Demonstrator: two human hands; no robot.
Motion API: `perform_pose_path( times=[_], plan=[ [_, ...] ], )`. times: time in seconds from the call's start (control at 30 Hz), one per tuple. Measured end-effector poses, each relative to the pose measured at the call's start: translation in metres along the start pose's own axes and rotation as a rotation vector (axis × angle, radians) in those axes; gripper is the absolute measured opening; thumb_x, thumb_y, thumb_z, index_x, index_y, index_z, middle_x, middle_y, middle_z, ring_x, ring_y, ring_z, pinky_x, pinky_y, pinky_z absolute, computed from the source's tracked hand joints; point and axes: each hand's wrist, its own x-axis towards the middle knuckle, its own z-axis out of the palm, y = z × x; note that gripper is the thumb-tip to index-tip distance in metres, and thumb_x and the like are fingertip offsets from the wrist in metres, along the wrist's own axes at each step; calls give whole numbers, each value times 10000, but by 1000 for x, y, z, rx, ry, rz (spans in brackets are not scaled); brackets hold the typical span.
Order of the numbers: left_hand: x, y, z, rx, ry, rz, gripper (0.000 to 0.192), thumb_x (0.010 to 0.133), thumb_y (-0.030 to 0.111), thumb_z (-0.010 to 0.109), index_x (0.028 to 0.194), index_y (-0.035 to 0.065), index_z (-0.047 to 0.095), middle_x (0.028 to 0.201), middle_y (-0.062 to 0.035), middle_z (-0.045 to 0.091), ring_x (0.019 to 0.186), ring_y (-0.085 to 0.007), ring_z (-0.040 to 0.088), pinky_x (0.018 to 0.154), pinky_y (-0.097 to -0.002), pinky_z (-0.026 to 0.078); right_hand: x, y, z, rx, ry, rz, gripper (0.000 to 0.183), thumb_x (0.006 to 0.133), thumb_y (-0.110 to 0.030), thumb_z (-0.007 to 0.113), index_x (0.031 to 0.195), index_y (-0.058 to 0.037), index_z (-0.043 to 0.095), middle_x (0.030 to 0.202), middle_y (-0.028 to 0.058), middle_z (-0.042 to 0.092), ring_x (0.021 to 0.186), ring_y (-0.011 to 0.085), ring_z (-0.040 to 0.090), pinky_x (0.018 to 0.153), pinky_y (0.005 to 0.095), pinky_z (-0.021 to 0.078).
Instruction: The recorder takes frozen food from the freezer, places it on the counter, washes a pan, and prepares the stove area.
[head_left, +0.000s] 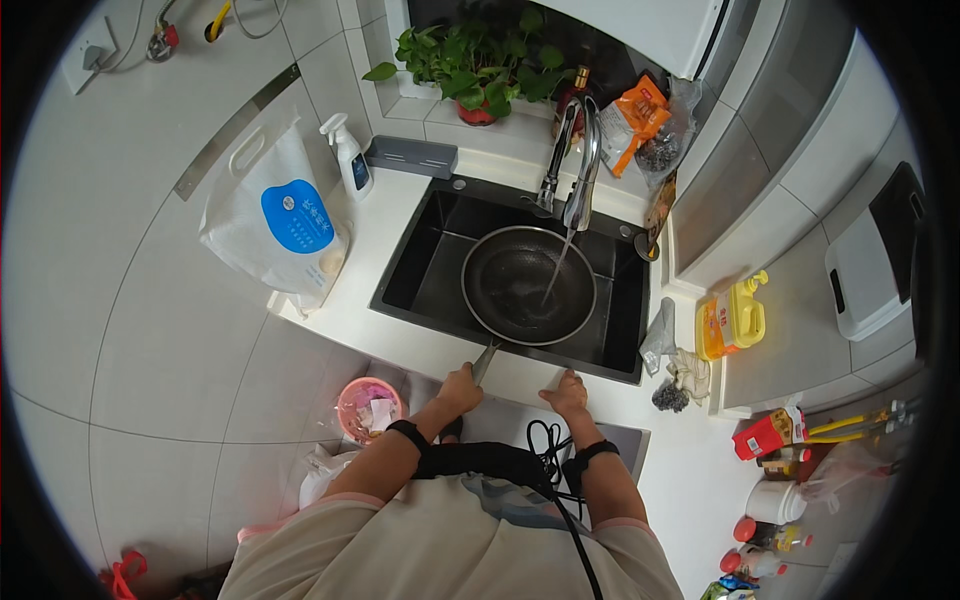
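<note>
A dark round frying pan (517, 292) rests in the black sink (431, 281), its handle reaching over the front edge. My left hand (460, 388) is closed around that pan handle (486, 362). Water runs from the chrome faucet (578, 202) into the pan, and a little water lies in its bottom. My right hand (568, 391) rests at the front edge of the white counter, to the right of the handle, its fingers spread and holding nothing.
Left of the sink stand a large white plastic bag (277, 217) and a spray bottle (351, 157). To the right are a steel wool scrubber (670, 396), a rag (688, 373) and a yellow detergent jug (731, 319). A pink bin (349, 412) stands on the floor; a potted plant (476, 79) is behind.
</note>
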Motion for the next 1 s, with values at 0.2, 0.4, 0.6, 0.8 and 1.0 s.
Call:
perform_pose_path(
  times=[0.2,0.4,0.6,0.8,1.0],
  plan=[
    [-3,2,-1,-27,59,13,466,648,90,507,1080,-66,427,843,-305,551,815,-431,545,745,-439,448,0,1,0,-4,11,-20,749,574,-378,732,1095,39,392,1051,201,499,981,300,512,841,315,424],
    [-9,12,-10,-26,-13,-19,430,698,106,517,1066,-79,393,916,-316,529,882,-426,530,798,-422,436,-1,0,2,-27,35,-13,757,570,-390,736,1090,42,394,1049,200,500,979,298,514,839,314,425],
    [-5,6,-5,-21,-3,-16,410,700,105,514,1048,-80,401,911,-318,531,878,-429,530,797,-428,435,-1,-2,0,-31,-9,26,743,582,-390,730,1106,-5,370,1079,173,475,1016,282,487,873,300,398],
    [-4,3,-2,-41,41,17,456,665,103,519,1073,-66,407,828,-313,548,802,-428,552,736,-435,456,0,-1,1,-34,20,6,794,572,-391,733,1120,50,366,1051,200,497,981,303,510,838,317,425],
    [-8,5,-3,-57,50,7,441,668,98,515,1069,-54,410,837,-318,542,792,-442,548,729,-444,456,2,3,5,-35,22,-30,788,568,-399,734,1099,60,376,1035,205,505,977,296,513,839,305,422]
  ],
)
